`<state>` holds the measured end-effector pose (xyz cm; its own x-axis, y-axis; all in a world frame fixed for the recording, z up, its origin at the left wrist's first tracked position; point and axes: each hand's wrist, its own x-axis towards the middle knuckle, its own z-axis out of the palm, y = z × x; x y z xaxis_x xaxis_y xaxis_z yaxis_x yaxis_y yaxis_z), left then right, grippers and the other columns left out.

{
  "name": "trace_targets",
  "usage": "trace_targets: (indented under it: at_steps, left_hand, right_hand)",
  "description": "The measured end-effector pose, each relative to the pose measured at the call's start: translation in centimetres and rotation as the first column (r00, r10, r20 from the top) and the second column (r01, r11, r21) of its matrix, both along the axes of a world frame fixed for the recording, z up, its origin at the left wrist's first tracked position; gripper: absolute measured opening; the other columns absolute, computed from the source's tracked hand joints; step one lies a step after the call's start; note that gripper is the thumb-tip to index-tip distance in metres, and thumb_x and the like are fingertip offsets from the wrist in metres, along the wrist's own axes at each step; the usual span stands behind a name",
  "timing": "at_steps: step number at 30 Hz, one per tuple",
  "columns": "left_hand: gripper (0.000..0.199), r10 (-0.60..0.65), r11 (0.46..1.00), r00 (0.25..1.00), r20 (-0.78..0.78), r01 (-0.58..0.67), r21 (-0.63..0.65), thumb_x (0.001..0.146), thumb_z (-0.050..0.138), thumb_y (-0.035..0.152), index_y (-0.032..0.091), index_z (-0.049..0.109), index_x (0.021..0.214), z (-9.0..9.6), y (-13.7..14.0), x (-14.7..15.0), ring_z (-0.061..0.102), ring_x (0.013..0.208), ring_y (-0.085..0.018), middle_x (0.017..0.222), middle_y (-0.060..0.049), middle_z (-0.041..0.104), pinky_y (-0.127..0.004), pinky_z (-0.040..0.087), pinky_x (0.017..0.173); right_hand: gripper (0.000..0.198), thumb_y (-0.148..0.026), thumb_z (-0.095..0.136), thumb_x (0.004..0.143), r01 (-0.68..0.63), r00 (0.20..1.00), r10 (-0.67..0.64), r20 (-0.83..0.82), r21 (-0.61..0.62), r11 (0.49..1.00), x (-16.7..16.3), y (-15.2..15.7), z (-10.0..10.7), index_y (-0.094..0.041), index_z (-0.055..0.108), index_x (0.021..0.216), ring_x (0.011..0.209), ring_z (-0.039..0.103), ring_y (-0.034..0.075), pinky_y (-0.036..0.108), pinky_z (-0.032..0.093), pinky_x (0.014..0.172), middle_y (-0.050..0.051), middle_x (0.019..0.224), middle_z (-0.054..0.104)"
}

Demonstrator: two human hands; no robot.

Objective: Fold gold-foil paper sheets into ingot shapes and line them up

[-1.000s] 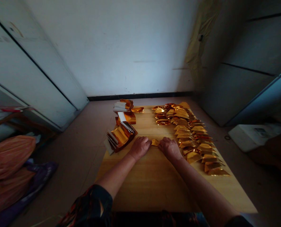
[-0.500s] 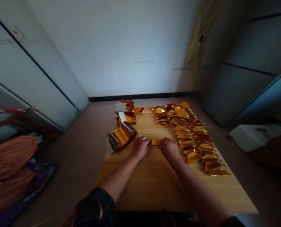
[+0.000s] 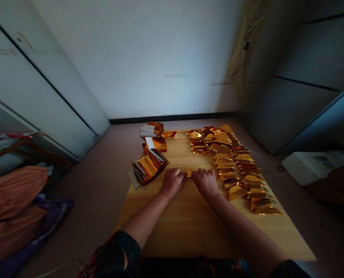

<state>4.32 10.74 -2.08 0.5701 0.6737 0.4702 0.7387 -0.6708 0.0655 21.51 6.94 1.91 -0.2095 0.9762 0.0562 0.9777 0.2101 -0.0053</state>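
Between my two hands, over the middle of the wooden table (image 3: 172,231), is a small piece of gold foil paper (image 3: 189,174). My left hand (image 3: 173,180) pinches its left end, fingers closed. My right hand (image 3: 206,181) grips the right end, also closed. Most of the paper is hidden by the fingers. Left of my left hand lies a fanned stack of gold foil sheets (image 3: 149,166) with pale backs. Right of my right hand stand rows of folded gold foil pieces (image 3: 226,170), several overlapping one another.
More foil sheets (image 3: 159,144) and a rolled bundle (image 3: 151,129) lie at the back left. A white wall (image 3: 160,58) rises behind the table. Orange cloth (image 3: 16,193) is heaped at the left, and a white box (image 3: 301,168) stands on the floor at the right.
My hands have drawn slightly closer together, so less of the foil paper shows between them. The stacks and folded pieces stay where they were.
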Motion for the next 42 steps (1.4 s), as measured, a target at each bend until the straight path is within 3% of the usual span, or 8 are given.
trace_targets:
  at_steps: [7, 11, 17, 22, 29, 35, 42]
  left_hand:
    - [0.026, -0.059, 0.992, 0.991, -0.118, 0.071, 0.105, 0.093, 0.044, 0.021, 0.018, 0.065, 0.079, 0.0, 0.3, 0.0, 0.048, 0.07, -0.016, 0.07, -0.004, 0.053, -0.031, 0.033, 0.066]
    - [0.027, -0.099, 0.988, 0.988, -0.121, 0.112, 0.103, 0.094, 0.041, 0.019, 0.017, 0.064, 0.079, 0.1, 0.6, -0.2, 0.048, 0.071, -0.016, 0.07, -0.004, 0.052, -0.031, 0.035, 0.067]
    - [0.027, -0.128, 0.986, 0.986, -0.109, 0.139, 0.093, 0.094, 0.04, 0.017, 0.017, 0.062, 0.079, 0.1, 0.7, -0.3, 0.047, 0.072, -0.016, 0.071, -0.004, 0.051, -0.032, 0.037, 0.069]
    - [0.029, -0.13, 0.987, 0.987, -0.096, 0.138, 0.087, 0.093, 0.039, 0.015, 0.017, 0.061, 0.074, 0.1, 0.7, -0.2, 0.046, 0.072, -0.016, 0.069, -0.004, 0.049, -0.032, 0.037, 0.069]
    - [0.027, -0.115, 0.985, 0.988, -0.1, 0.126, 0.114, 0.092, 0.04, 0.015, 0.017, 0.059, 0.072, 0.2, 0.6, -0.3, 0.046, 0.071, -0.016, 0.069, -0.003, 0.049, -0.031, 0.037, 0.069]
    - [0.027, -0.11, 0.989, 0.991, -0.07, 0.116, 0.095, 0.091, 0.041, 0.014, 0.017, 0.059, 0.072, 0.3, 0.4, -0.3, 0.046, 0.071, -0.017, 0.069, -0.004, 0.05, -0.032, 0.038, 0.069]
    - [0.024, -0.086, 0.994, 0.996, -0.031, 0.088, 0.068, 0.089, 0.042, 0.015, 0.018, 0.061, 0.076, 1.9, 0.0, -0.7, 0.049, 0.076, -0.017, 0.074, -0.005, 0.054, -0.033, 0.041, 0.075]
  right_hand:
    - [0.024, -0.015, 0.041, 0.091, -0.194, 0.979, 0.192, 0.075, 0.018, 0.981, 0.7, 0.1, -0.1, -0.019, 0.065, 0.094, 0.08, 0.059, 0.02, 0.041, 0.028, 0.087, 0.01, 0.087, 0.065]
    - [0.026, -0.013, 0.041, 0.091, -0.253, 0.964, 0.252, 0.085, -0.006, 0.968, 0.6, 0.3, 0.3, -0.018, 0.066, 0.094, 0.077, 0.058, 0.019, 0.042, 0.026, 0.092, 0.01, 0.087, 0.066]
    - [0.026, -0.014, 0.042, 0.091, -0.312, 0.95, 0.31, 0.046, 0.05, 0.949, 0.9, 0.6, 0.0, -0.018, 0.068, 0.092, 0.077, 0.053, 0.018, 0.044, 0.022, 0.097, 0.008, 0.087, 0.065]
    - [0.023, -0.017, 0.045, 0.091, -0.304, 0.953, 0.304, 0.022, 0.119, 0.945, 1.4, 1.0, -0.8, -0.021, 0.067, 0.091, 0.088, 0.05, 0.021, 0.044, 0.022, 0.095, 0.006, 0.088, 0.065]
    - [0.023, -0.017, 0.044, 0.092, -0.265, 0.964, 0.265, 0.022, 0.157, 0.951, 1.4, 1.4, -2.2, -0.021, 0.066, 0.093, 0.084, 0.049, 0.02, 0.04, 0.025, 0.089, 0.006, 0.087, 0.064]
    - [0.023, -0.017, 0.044, 0.093, -0.321, 0.944, 0.329, -0.009, 0.198, 0.926, 1.3, 1.8, -2.0, -0.022, 0.066, 0.09, 0.085, 0.048, 0.018, 0.044, 0.017, 0.098, 0.004, 0.084, 0.065]
    - [0.027, -0.018, 0.041, 0.095, -0.307, 0.939, 0.338, -0.071, 0.274, 0.911, 1.3, 1.8, -1.6, -0.02, 0.065, 0.084, 0.08, 0.048, 0.016, 0.04, 0.016, 0.1, 0.003, 0.081, 0.065]
